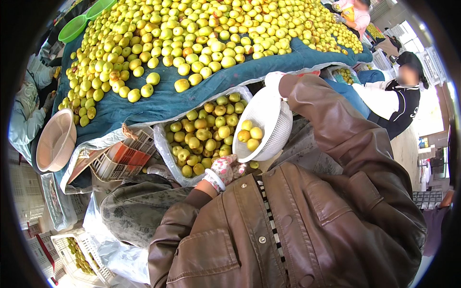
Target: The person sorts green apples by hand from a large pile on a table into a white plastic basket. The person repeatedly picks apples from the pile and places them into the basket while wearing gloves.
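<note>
A white perforated plastic basket [275, 133] tilts toward a lined crate [245, 93] full of yellow-green fruits [201, 134], which look like jujubes. Several fruits [253, 133] lie inside the tilted basket. My left hand [223, 172], in a floral glove with a white bracelet at the wrist, holds the basket's lower rim. Up at the far rim is my right hand [275, 83], in a light glove, gripping the basket; its fingers are partly hidden. Beyond the crate, many loose fruits [205, 59] are spread over a blue padded cloth [173, 104].
A pinkish basket [56, 140] rests at the cloth's left edge, with green baskets [73, 28] behind. A slatted crate [124, 154] stands left of the lined one. Co-workers sit at the left [30, 104], right [390, 97] and far right corner [354, 16].
</note>
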{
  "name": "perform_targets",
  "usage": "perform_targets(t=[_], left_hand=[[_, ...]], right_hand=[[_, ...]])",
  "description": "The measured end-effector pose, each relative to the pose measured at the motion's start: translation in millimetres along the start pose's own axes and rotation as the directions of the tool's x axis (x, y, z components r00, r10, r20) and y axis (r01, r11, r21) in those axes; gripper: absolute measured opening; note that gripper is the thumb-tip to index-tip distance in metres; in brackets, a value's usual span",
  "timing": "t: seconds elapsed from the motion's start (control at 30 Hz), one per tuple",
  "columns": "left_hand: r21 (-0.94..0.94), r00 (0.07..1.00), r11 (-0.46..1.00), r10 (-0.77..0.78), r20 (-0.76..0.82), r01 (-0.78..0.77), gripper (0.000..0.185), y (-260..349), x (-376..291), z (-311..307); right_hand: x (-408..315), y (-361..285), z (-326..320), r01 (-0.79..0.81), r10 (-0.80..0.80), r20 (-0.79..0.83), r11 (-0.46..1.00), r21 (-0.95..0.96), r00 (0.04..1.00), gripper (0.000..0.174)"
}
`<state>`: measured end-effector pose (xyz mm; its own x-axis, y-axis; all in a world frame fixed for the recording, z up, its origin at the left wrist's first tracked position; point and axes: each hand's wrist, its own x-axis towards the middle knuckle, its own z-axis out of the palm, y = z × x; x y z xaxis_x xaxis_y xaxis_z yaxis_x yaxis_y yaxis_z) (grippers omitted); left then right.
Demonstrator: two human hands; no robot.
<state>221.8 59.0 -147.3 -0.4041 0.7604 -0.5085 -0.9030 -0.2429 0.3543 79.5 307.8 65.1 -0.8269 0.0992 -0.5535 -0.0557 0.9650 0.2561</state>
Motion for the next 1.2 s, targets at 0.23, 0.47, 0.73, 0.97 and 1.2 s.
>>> perform_targets(t=[0.23,0.47,0.73,0.97,1.2], left_hand=[[0.017,0.993,0.999,-0.043,0.11,0.042,0.028,2,-3,29],[0.181,0.988,0.971,-0.155,-0.011,0.154,0.04,3,-6,12],[0.377,0.981,0.906,-0.165,-0.102,0.192,0.047,6,-9,-5],[0.375,0.978,0.905,-0.165,-0.13,0.202,0.053,8,-12,-9],[0.353,0.976,0.914,-0.151,-0.159,0.199,0.058,10,-14,-7]], right_hand=[[-5,16,11,-0.001,0.018,-0.105,0.987,0.163,0.994,0.029],[-19,23,10,0.007,-0.001,-0.092,0.998,0.064,0.996,0.035],[-29,34,22,-0.043,0.059,-0.162,0.994,0.099,0.985,0.036],[-65,37,19,0.12,-0.136,-0.588,0.991,-0.066,0.797,0.036],[-58,50,42,0.022,0.036,-0.521,0.994,0.106,0.853,0.03]])
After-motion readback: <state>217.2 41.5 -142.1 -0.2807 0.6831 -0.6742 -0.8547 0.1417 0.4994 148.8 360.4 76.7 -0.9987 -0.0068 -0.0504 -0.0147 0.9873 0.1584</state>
